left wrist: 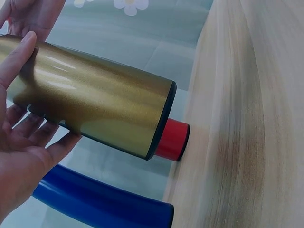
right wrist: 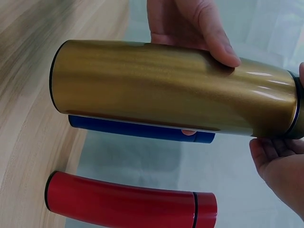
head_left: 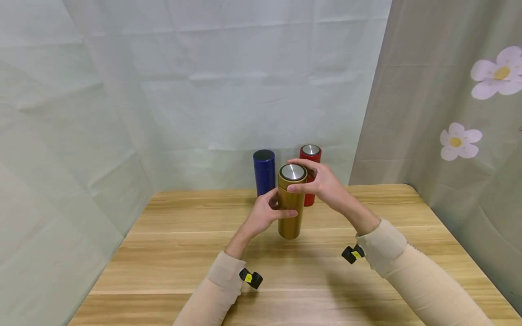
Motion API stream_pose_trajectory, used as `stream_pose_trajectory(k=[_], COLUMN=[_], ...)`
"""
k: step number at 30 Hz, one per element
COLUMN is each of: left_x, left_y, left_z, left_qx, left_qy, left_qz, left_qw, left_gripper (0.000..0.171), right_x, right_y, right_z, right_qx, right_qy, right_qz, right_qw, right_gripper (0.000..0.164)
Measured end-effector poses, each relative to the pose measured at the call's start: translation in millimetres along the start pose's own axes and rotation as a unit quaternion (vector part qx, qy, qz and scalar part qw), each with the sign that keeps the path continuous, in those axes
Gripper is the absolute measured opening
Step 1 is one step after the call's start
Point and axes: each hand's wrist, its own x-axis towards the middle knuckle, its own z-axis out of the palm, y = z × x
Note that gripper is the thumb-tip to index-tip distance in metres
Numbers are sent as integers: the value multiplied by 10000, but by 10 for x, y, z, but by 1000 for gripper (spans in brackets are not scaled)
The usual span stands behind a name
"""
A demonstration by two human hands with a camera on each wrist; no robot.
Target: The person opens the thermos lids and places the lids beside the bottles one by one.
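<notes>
Head view: both hands clamped on the gold bottle (head_left: pixel 291 201), left hand (head_left: pixel 261 215) round the body, right hand (head_left: pixel 324 181) round the top, by the shiny steel disc (head_left: pixel 292 172). Held roughly upright above the middle of the counter (head_left: pixel 183 253), nearer than the blue bottle (head_left: pixel 264 174) on the left and the red bottle (head_left: pixel 311 198) on the right; red partly covered by right hand. Both near the back edge, close to the curtain (head_left: pixel 261 90). Room here: broad open wood leftward to the slanting edge, more toward the near side; right part under the forearm.

Left wrist view: black rim (left wrist: pixel 162 122) round the gold base, unseen from the head; gap between base and counter. Red foot just past the rim, down on the wood. Blue alongside, below.

Right wrist view: dark ring (right wrist: pixel 295 104) under the gold top, thumb of left hand across the body. Blue mostly behind gold; red well apart from it, with a strip of curtain between.
</notes>
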Motion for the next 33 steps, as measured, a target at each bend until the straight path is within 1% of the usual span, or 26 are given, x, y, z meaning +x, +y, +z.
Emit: stream_pose_trajectory(k=[7,14,22,25,29,33], left_x=[-12,-22,-2,-1,-3,2], left_y=[-10,-26,-43,-36,-26,-23], left_z=[-14,-16,-11,-11,-11,-14], left_qx=[2,-23,18,39,49,-8], left_qy=[-57,-119,-232,-292,-337,-191], left_qz=[-27,36,78,28,-13,44], left_qw=[10000,9999,9997,9996,9994,9998], left_gripper=[65,63,61,61,62,62], right_x=[12,26,25,30,33,22], right_y=[16,70,95,114,125,107], right_z=[6,-13,-54,-76,-99,-95], right_qx=[-154,-70,13,110,384,508], right_qy=[-35,-144,-287,-411,-596,-699], right_qz=[-31,-48,-96,-122,-111,-77], right_qw=[9999,9999,9995,9990,9974,9962], right_gripper=[64,64,67,66,66,71])
